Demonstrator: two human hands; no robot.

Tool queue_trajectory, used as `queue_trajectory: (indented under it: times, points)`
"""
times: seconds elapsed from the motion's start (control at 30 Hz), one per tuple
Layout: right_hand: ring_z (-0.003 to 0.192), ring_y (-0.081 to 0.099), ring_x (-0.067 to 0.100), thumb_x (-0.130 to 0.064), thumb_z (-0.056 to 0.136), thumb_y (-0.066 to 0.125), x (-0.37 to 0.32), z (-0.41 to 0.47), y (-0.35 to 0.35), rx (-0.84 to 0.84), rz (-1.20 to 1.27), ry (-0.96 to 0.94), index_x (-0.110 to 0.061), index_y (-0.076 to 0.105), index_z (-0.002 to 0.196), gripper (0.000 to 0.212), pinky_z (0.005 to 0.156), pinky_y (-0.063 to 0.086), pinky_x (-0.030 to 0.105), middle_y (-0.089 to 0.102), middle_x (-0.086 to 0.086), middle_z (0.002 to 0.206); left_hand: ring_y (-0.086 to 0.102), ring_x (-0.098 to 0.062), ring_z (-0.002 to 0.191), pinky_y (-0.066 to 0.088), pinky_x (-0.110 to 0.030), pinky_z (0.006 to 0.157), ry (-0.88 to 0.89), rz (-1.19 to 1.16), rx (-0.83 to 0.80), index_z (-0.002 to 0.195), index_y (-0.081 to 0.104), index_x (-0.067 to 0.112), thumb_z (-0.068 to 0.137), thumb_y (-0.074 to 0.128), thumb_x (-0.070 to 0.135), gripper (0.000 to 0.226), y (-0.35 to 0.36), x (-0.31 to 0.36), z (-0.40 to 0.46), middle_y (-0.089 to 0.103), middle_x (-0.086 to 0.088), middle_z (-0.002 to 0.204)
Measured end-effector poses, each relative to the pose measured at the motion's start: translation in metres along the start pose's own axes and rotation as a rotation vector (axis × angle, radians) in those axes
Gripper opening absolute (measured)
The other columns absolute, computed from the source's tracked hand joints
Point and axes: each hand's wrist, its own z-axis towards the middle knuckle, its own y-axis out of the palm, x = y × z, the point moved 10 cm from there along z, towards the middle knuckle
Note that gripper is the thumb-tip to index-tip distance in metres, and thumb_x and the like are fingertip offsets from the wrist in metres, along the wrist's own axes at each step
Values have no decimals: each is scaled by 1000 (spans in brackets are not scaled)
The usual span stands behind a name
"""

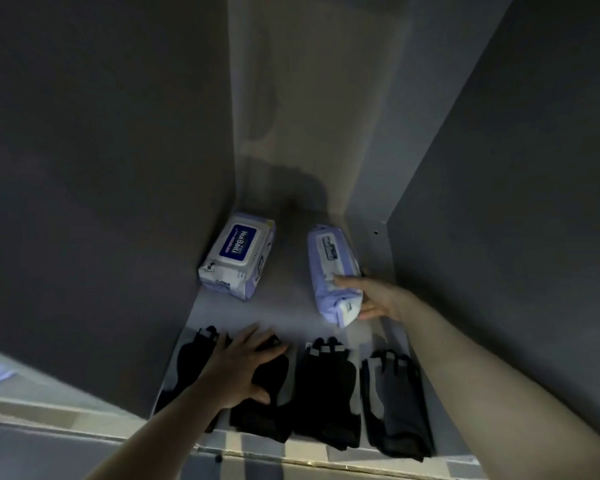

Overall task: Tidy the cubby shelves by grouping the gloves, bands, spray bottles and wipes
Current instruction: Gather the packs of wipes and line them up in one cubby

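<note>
Inside the dim cubby, the left hand lies flat, fingers spread, on dark fabric gloves along the front edge. A soft flat wipes pack sits rear-left; the right hand grips a second wipes pack tilted on edge, bare shelf between.

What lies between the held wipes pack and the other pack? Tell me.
Nothing visible does. The right hand grips the right wipes pack; only bare shelf floor separates it from the left wipes pack. The gloves lie nearer the front.

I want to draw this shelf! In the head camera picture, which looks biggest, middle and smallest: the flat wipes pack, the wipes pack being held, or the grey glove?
1. grey glove, though it lies nearest the camera
2. and 3. flat wipes pack and held wipes pack: too alike to rank
</note>
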Motion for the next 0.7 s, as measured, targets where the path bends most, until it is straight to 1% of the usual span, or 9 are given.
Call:
queue_trajectory:
  times: [0.07, 0.17, 0.27, 0.37, 0.47, 0.53, 0.6, 0.63, 0.7]
  points:
    - [86, 64, 15, -46, 66, 79, 7, -8, 1, -53, -40, 38, -22, 54, 122, 66, 78, 52, 29, 65, -2, 97, -14, -15, 147, -1, -60, 114, 3, 7, -6, 149, 7, 48, 78, 64, 56, 91, -1, 1, 0, -12, 16, 160]
    - [92, 68, 15, -30, 67, 86, -15, -9, 0, 108, 38, -135, -19, 54, 126, 68, 77, 52, 25, 67, -2, 99, -14, -16, 148, 0, -61, 114, 9, 13, -21, 150, 8, 46, 79, 64, 55, 91, -2, 3, 0, -12, 14, 160]
    - [131, 44, 31, -53, 74, 74, -20, -12, 19, 262, -322, -168, -39, 14, 152, 99, 106, 40, 38, 33, 8, 148, -16, -18, 148, 0, -62, 113, 26, 31, -47, 150, 5, 44, 82, 61, 56, 89, -3, 6, -2, -15, 11, 160]
    - [130, 42, 35, -57, 77, 64, -18, -12, 21, 328, -487, -168, -54, -8, 146, 100, 103, 39, 36, 21, 7, 148, -14, -18, 148, -2, -61, 114, 39, -114, -37, 149, 1, 45, 85, 56, 58, 86, -19, 7, -3, -16, 7, 160]
    - [126, 45, 36, -53, 78, 64, -16, -7, 17, 321, -457, -178, -56, -7, 145, 97, 99, 40, 36, 23, 8, 145, 9, -14, 148, 15, -43, 118, -6, -518, 278, 149, 15, 41, 82, 51, 67, 81, -80, -5, 1, 10, 3, 161]
    - [125, 46, 36, -52, 79, 63, -14, -5, 16, 329, -462, -177, -57, -6, 145, 96, 97, 40, 35, 23, 8, 145, 25, -16, 143, 29, -37, 114, -116, -736, 565, 146, 35, 33, 88, 60, 47, 64, -120, -29, 1, 28, -1, 156]
    - [122, 49, 36, -52, 78, 64, -11, -3, 16, 346, -439, -188, -57, -4, 145, 96, 96, 41, 34, 26, 8, 142, 37, -27, 137, 42, -44, 104, -242, -548, 846, 139, 49, 27, 89, 64, 31, 52, -157, -49, -3, 39, -10, 149]
    - [121, 49, 35, -52, 78, 65, -11, -1, 16, 354, -423, -191, -57, -4, 145, 97, 95, 41, 33, 27, 7, 140, 38, -32, 134, 43, -46, 101, -287, -398, 884, 139, 49, 28, 88, 65, 33, 54, -169, -54, 1, 38, -13, 149]
    - [122, 49, 34, -52, 77, 66, -11, 2, 14, 362, -418, -192, -56, -3, 146, 98, 93, 39, 32, 27, 6, 139, 25, -35, 140, 34, -46, 106, -419, -221, 645, 148, 31, 35, 84, 61, 51, 72, -161, -71, 30, 19, -15, 157]
